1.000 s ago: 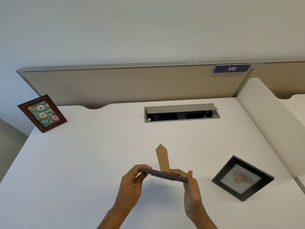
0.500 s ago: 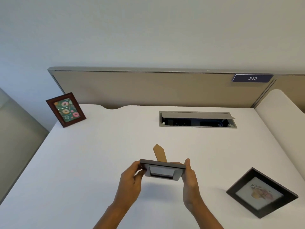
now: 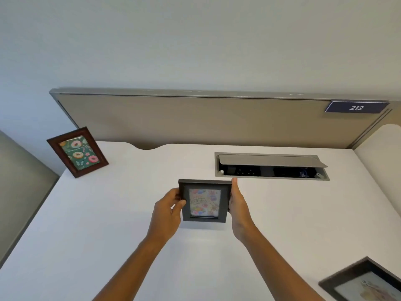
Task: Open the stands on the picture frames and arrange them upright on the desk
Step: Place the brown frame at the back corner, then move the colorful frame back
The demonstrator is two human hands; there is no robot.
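A small dark grey frame [image 3: 205, 202] with a colourful birthday picture faces me, upright, near the middle of the white desk [image 3: 108, 224]. My left hand [image 3: 168, 210] grips its left edge and my right hand [image 3: 237, 208] grips its right edge. Its stand is hidden behind it. I cannot tell whether its bottom edge touches the desk. A brown wooden frame [image 3: 77, 152] with a doughnut picture stands upright at the far left corner. A black frame [image 3: 364, 283] lies flat at the near right, partly cut off by the image edge.
An open grey cable hatch [image 3: 271, 166] is sunk into the desk at the back right. A beige partition [image 3: 195, 120] with a "212" label [image 3: 355, 107] runs along the back. A white side divider [image 3: 384, 146] rises at the right. The desk's left edge drops off.
The grey frame has been tipped from flat to upright, picture facing me, and carried farther out over the desk. Its cardboard stand is now hidden behind it.
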